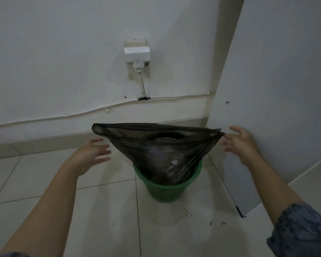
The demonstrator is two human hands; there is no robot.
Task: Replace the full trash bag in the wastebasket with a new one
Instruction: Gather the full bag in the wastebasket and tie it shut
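The bag was thin black plastic film, half see-through, creased and faintly shiny, with a small tear near its right side. The basket was green plastic lattice, matt. The floor was pale glazed tile, smooth, scuffed near the basket. The far wall looked matt painted plaster. The right sleeve was patterned blue cloth.

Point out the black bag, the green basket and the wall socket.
black bag [156, 151], head view, front of the film.
green basket [163, 191], head view, mesh wall.
wall socket [137, 52], head view, white casing.
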